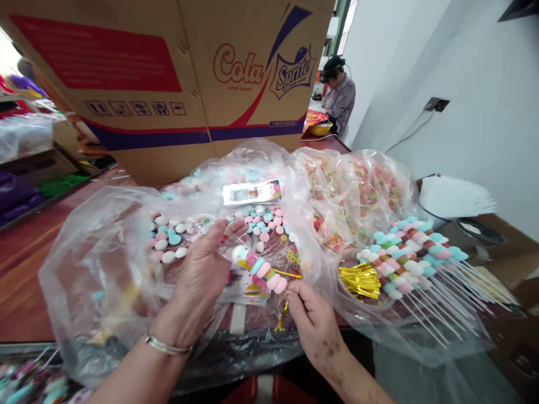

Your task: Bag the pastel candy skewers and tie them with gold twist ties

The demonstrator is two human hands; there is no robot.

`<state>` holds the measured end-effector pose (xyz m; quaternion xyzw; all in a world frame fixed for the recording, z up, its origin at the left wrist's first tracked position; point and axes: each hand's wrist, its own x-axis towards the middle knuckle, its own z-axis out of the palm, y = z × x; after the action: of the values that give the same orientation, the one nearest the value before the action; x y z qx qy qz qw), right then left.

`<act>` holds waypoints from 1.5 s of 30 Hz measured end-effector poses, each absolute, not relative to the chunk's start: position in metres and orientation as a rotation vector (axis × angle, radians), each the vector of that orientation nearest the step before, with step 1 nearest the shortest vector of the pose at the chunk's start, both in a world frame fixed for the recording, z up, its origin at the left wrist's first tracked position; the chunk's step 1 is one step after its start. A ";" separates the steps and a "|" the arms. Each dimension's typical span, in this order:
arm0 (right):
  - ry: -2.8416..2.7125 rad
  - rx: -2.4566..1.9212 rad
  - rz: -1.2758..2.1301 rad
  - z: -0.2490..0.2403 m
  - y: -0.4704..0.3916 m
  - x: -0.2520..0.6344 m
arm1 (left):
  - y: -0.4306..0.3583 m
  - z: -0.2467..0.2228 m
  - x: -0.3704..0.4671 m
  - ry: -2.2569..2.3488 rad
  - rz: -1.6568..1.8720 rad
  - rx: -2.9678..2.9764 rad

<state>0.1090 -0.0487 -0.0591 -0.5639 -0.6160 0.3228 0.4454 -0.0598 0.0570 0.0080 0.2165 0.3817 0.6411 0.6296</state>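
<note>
One candy stick (261,270): between the two hands, long axis slanting, white tip up and left towards the left fingers, pink end down and right at the right fingertips
Right hand (312,318): one, thumb and forefinger pinched on the pink end of the candy stick
Left hand (204,269): one, fingers stretched out and unclosed beside the white tip; whether they touch it, cannot tell
Loose gold ties: two, one (290,274) just above the right fingertips, one (282,317) just below them
Gold tie bundle (360,281): one, right of the right fingers
Stacked candy sticks (406,255): one heap, too overlapped to count, farther right, bare ends aimed down and right
Printed slips (252,192): one stack, beyond the left fingertips
Loose sweets (170,238): pink, white and blue, too many to count, left of the left fingers
Bracelet (168,346): one, on the left wrist
</note>
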 end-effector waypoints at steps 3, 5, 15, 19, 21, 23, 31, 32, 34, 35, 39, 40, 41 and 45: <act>-1.653 -1.348 0.629 -0.060 -0.049 0.105 | 0.060 0.007 -0.048 0.897 1.440 0.370; -1.747 -1.324 0.399 -0.060 -0.049 0.104 | 0.061 0.006 -0.043 0.847 1.416 0.349; -1.563 -1.392 0.844 -0.057 -0.050 0.097 | 0.065 -0.002 -0.036 0.823 1.449 0.341; -1.047 -1.235 1.502 -0.052 -0.052 0.088 | 0.062 -0.003 -0.032 0.812 1.446 0.321; -0.894 -1.206 1.605 -0.052 -0.052 0.086 | 0.062 -0.003 -0.031 0.814 1.446 0.305; -0.964 -1.258 1.504 -0.055 -0.052 0.086 | 0.062 -0.005 -0.031 0.822 1.446 0.305; -1.792 -1.415 -0.130 -0.069 -0.042 0.089 | 0.060 -0.010 -0.025 0.844 1.449 0.343; -1.789 -1.420 -0.097 -0.069 -0.041 0.088 | 0.059 -0.011 -0.024 0.839 1.449 0.346; -1.715 -1.430 0.229 -0.065 -0.040 0.085 | 0.056 -0.013 -0.021 0.830 1.451 0.349; -1.635 -1.425 0.496 -0.062 -0.040 0.084 | 0.054 -0.014 -0.020 0.831 1.451 0.349; -1.176 -1.334 1.403 -0.052 -0.040 0.081 | 0.047 -0.020 -0.016 0.867 1.405 0.350; -1.162 -1.319 1.430 -0.050 -0.040 0.081 | 0.046 -0.021 -0.015 0.883 1.380 0.349; -1.218 -1.324 1.350 -0.050 -0.040 0.081 | 0.045 -0.021 -0.016 0.898 1.356 0.348; -1.609 -1.383 0.501 -0.057 -0.038 0.087 | 0.051 -0.018 -0.025 0.887 1.386 0.323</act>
<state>0.0873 -0.0376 -0.0567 -0.5623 -0.6545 0.2037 0.4626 -0.0254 0.0511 -0.0178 0.1434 0.3933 0.6145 0.6688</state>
